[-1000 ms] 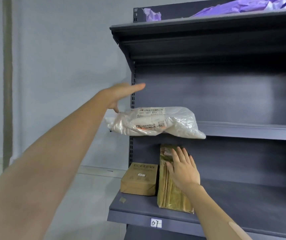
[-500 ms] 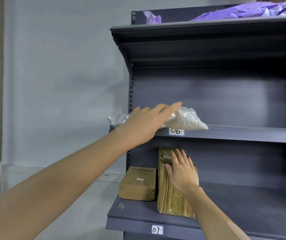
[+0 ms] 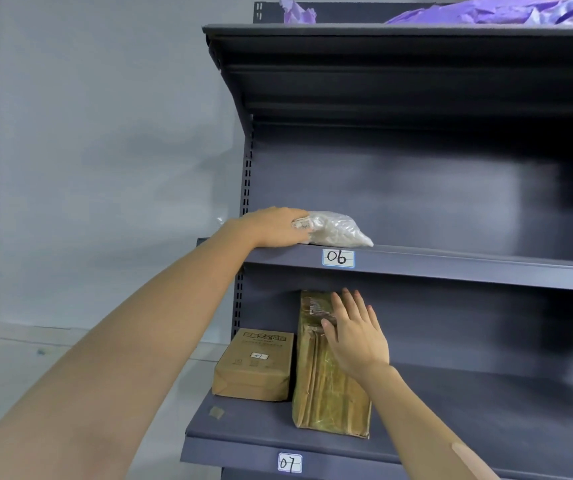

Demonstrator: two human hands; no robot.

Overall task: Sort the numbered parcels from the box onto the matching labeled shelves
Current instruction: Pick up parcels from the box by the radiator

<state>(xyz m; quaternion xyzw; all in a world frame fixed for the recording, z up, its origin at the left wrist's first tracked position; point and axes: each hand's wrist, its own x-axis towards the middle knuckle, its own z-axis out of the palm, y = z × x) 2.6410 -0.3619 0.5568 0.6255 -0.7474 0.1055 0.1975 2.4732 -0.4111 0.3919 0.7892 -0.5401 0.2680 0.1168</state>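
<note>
Head view, dark grey metal shelving unit [image 3: 416,188] against a pale wall [image 3: 87,133].

Left hand [image 3: 271,226]: arm stretched up and forward, palm down, lying flat on the left end of a white plastic parcel [image 3: 337,232]. Fingers extended over the bag and pressing on it rather than curled round it; no closed grip visible. The thumb side is hidden, so whether anything is pinched underneath cannot be told.

White parcel: lies on the shelf whose front edge carries the label "06" [image 3: 338,258]. The label sits just below and right of the left hand. The parcel's right end tapers out past the fingertips, and a scrap of its plastic shows left of the wrist. A printed sticker is partly covered by the fingers; text unreadable.

Right hand [image 3: 354,337]: lower, open, fingers spread and pointing up, palm laid flat against the face of a tall brown taped parcel [image 3: 326,386]. No wrap of the fingers round it, contact only. That parcel stands on edge on the shelf labelled "07" [image 3: 289,463], which is below the right hand.

Just left of the right hand, touching or nearly touching the tall parcel: a smaller brown paper parcel [image 3: 255,365], with a small white tag reading "07".

Well above both hands, on the top shelf: crumpled purple plastic wrapping [image 3: 486,12].
</note>
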